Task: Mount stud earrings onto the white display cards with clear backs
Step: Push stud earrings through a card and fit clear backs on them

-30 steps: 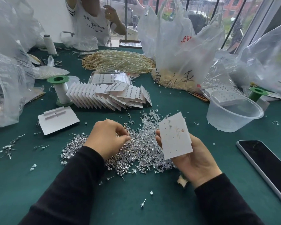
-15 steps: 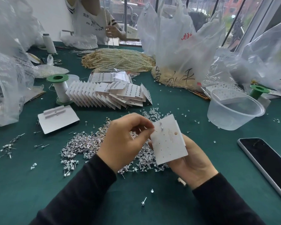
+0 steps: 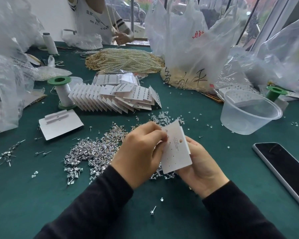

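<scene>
While the right hand (image 3: pixel 200 169) grips the card (image 3: pixel 177 152), long axis pointing away; left fingers (image 3: pixel 155 133) seemingly pinch a stud (image 3: pixel 168 141).

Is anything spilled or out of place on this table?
Yes. Studs lie well outside the main pile: one stud lies alone near the front edge, a small cluster sits at far left. Clear backs are strewn towards the plastic tub. The row of finished cards leans flat at its right end.

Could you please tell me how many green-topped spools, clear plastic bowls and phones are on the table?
Green-topped spools: 2
Clear plastic bowl: 1
Phone: 1
Total: 4
</scene>
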`<state>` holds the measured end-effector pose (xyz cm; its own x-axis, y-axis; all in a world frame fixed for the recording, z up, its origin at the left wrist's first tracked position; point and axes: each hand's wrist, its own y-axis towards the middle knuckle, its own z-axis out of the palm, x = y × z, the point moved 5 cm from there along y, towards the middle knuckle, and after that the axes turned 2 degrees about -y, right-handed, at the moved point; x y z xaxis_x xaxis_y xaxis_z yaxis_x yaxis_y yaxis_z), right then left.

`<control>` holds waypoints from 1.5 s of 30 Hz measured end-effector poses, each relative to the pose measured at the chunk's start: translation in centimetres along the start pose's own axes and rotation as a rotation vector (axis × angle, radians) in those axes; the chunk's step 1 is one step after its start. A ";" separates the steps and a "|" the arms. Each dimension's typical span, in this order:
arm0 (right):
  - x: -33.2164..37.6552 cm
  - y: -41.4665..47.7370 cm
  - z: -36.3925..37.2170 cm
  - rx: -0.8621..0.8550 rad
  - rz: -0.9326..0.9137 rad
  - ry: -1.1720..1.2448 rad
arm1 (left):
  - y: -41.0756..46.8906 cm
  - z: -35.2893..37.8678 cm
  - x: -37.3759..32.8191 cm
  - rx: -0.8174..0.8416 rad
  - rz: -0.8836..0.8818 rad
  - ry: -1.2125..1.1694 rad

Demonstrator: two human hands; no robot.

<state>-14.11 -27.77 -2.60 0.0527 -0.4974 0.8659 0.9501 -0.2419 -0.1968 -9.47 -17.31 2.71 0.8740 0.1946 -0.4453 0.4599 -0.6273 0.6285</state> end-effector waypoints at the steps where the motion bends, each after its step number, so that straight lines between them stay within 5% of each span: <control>1: 0.0 0.0 0.0 -0.004 -0.001 -0.004 | 0.0 0.0 0.0 0.009 0.008 0.024; 8: -0.1 0.1 0.0 -0.041 0.001 -0.020 | 0.1 0.0 -0.5 0.076 0.100 0.177; 14: -0.1 0.1 0.3 -0.011 0.025 0.053 | -0.1 0.1 -0.3 0.049 0.043 0.061; 20: -0.5 0.3 -0.2 -0.060 0.114 0.218 | -0.7 1.3 -0.5 0.212 0.016 0.070; 27: -0.1 0.2 0.1 -0.052 0.040 0.373 | -0.3 0.8 0.1 0.085 -0.035 -0.011; 33: -0.1 0.3 -0.5 -0.192 -0.103 0.185 | -0.5 1.4 0.0 0.030 -0.123 0.026; 38: 1.2 -0.5 -0.6 -0.329 -0.402 -0.302 | -0.3 0.7 0.6 -0.089 -0.183 0.001; 43: 2.7 -1.3 -0.3 -0.285 -0.545 -0.530 | -0.9 1.3 3.2 -0.078 -0.556 -0.268; 45: 4.5 -1.9 -1.8 -0.408 -0.654 -0.708 | -1.3 1.5 4.2 -0.113 -0.748 -0.495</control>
<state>-16.20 -31.09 0.84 -0.1411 0.4016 0.9049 0.6893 -0.6162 0.3809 -6.60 -16.80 -0.93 0.1851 0.1594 -0.9697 0.9163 -0.3846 0.1117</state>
